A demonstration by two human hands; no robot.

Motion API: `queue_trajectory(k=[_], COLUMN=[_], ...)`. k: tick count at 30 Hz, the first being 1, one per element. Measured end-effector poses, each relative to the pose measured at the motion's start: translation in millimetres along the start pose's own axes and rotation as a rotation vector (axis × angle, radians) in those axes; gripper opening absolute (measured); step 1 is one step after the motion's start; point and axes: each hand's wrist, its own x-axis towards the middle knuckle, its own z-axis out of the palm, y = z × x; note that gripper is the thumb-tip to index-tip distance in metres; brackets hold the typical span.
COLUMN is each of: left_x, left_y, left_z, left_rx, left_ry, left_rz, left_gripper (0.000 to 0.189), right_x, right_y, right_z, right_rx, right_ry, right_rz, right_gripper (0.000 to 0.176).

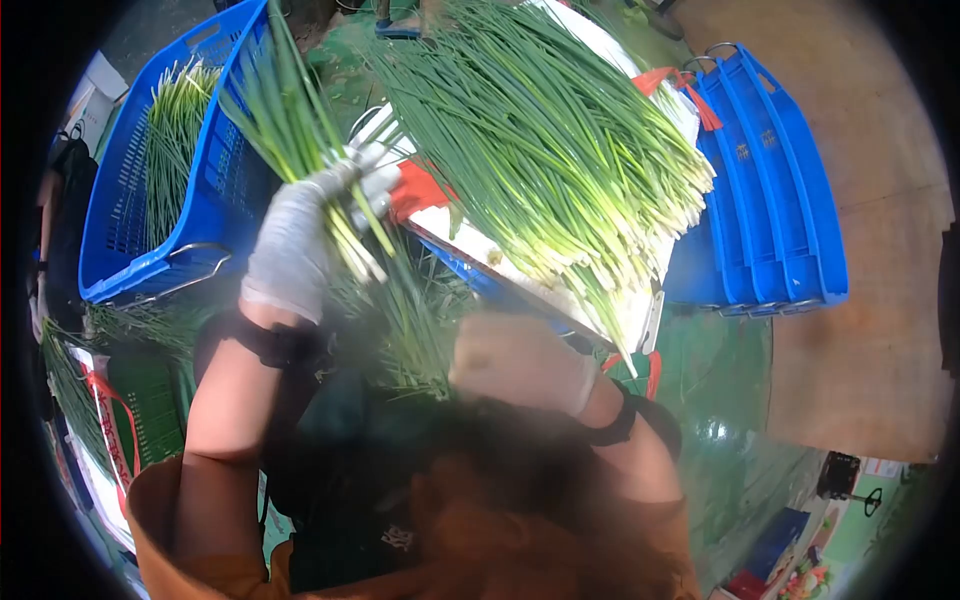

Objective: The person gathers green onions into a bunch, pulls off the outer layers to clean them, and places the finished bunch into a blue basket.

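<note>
My left hand (pixel 310 225), in a white glove, grips a bunch of green onions (pixel 290 125), its green leaves pointing up and its white ends hanging below the fingers. Low at the centre, my gloved right hand (pixel 515 365) is blurred, and its fingers cannot be made out. Green leaves (pixel 415 340) hang or lie just left of it. A large pile of green onions (pixel 540 150) covers a white board (pixel 640 320) ahead of me, its white ends toward the lower right. Red cloth or plastic (pixel 420 190) shows at the board's left edge.
A blue crate (pixel 225 170) with green onions inside stands at the left. Stacked blue crates (pixel 775 190) are at the right beside a brown surface (pixel 870 250). At the far left is part of another person (pixel 68 200). Loose leaves lie on the green floor (pixel 710 400).
</note>
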Motion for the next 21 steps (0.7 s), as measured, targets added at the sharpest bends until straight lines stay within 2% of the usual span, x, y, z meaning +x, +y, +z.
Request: queue_trajectory(k=[2,3,4,5,6,7,8,9,11,12,13,14,16,19,20,21], left_x=[10.6,14.1,14.9,14.8,14.0,7.0,-5.3,-11.9,-10.8,-9.8,-18.2,-20.9,-22.8,-31.6,-30.8,-27.0], left_y=[8.3,10.0,6.4,1.6,-3.2,-12.1,-17.6,-24.8,-39.3,-46.4,-47.8,-55.0,-50.3,-50.8,-54.5,-58.6], left_z=[-12.1,-19.9,-21.3,-22.7,-23.6,-13.6,-1.5,4.3,5.8,5.0,16.0,14.9,23.3,29.1,28.9,22.2], left_rx=[-0.126,-0.207,-0.206,-0.256,-0.306,-0.302,-0.227,-0.173,-0.059,-0.005,-0.042,-0.076,-0.097,0.016,0.086,0.128], left_ry=[0.003,-0.073,-0.075,-0.204,-0.335,-0.324,-0.203,-0.162,-0.147,-0.17,-0.113,-0.211,-0.277,-0.172,-0.108,-0.093], left_rz=[0.065,0.078,0.076,-0.035,-0.147,-0.233,-0.29,-0.31,-0.347,-0.364,-0.404,-0.432,-0.487,-0.429,-0.382,-0.354], left_gripper=[0.03,0.03,0.03,0.031,0.032,0.032,0.034,0.033,0.03,0.028,0.025,0.025,0.022,0.02,0.02,0.022], right_x=[-6.7,-1.2,9.6,4.5,0.9,0.5,-1.1,-0.6,1.3,1.4,0.3,4.0,7.8,13.3,11.7,9.8], right_y=[3.7,7.1,3.0,30.0,49.3,62.5,72.0,67.2,42.5,24.7,4.3,-5.9,-8.1,-12.6,-12.1,-9.4], right_z=[-2.9,-7.0,-21.8,-24.3,-24.0,-25.3,-25.8,-27.7,-32.4,-36.5,-41.4,-41.4,-29.6,-15.6,-15.8,-13.8], right_rx=[-0.034,-0.369,-0.964,-0.921,-0.925,-0.931,-0.937,-0.938,-0.228,-0.223,0.309,0.84,0.847,0.782,0.78,0.644], right_ry=[-0.101,0.051,0.064,0.462,0.464,0.416,0.365,0.364,0.508,0.496,0.327,0.122,0.037,0.24,0.242,0.225], right_rz=[-0.03,0.235,0.389,0.28,0.284,0.269,0.25,0.245,0.395,0.382,0.527,0.649,0.708,0.73,0.731,0.684], right_gripper=[0.028,0.031,0.026,0.022,0.022,0.017,0.013,0.013,0.014,0.014,0.016,0.018,0.022,0.02,0.02,0.02])
